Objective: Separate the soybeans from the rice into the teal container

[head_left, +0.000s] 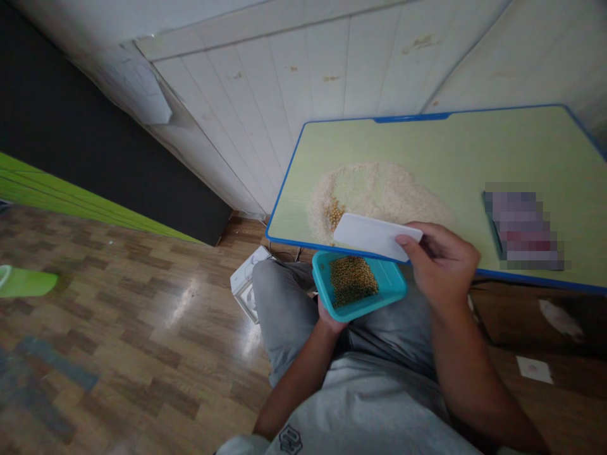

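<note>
Here, I have the right hand (446, 265) with fingers (439, 235) clamped on a card (374, 236) beside beans (336, 212); the left hand (333, 317) supports a tub (392, 279), its fingers hidden, so I can't tell.

White card (372, 235) in right hand (440, 262); turquoise tub (392, 278) of golden beans (353, 279) in left hand (332, 317); pale grains (403, 189) spread beyond right.
</note>
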Motion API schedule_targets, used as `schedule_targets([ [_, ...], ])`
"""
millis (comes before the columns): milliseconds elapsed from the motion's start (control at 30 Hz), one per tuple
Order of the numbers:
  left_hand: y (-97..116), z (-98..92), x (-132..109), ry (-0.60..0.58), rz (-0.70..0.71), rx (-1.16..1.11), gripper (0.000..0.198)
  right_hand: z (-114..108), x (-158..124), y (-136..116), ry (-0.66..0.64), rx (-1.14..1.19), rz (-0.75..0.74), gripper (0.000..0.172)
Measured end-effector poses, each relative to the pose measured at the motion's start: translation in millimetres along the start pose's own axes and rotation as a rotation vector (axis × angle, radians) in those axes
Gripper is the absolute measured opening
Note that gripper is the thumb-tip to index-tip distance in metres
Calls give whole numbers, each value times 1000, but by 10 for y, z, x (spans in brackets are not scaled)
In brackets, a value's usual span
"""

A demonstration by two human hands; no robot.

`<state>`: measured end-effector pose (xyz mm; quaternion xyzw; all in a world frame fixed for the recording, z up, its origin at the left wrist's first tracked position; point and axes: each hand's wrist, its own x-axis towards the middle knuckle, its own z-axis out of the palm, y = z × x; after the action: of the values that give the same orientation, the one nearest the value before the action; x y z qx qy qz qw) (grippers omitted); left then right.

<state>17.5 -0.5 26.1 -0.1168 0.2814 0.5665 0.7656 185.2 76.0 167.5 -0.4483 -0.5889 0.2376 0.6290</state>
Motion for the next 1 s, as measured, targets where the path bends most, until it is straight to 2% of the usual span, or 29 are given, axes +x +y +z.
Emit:
schedule_targets([
  [267,-4,-8,3,-114,14,-14,67,-19,17,-28,-88,-12,-53,11],
  [533,-4,20,39,-47,-16,-19,60,-8,23,-50,-110,-18,-56,5],
  [700,6,28,17,-21,0,23,54,-25,4,-29,-55,-20,-39,3],
  [1000,4,-17,25,-46,-19,0,61,-7,-39,-32,-4,-38,39,6],
])
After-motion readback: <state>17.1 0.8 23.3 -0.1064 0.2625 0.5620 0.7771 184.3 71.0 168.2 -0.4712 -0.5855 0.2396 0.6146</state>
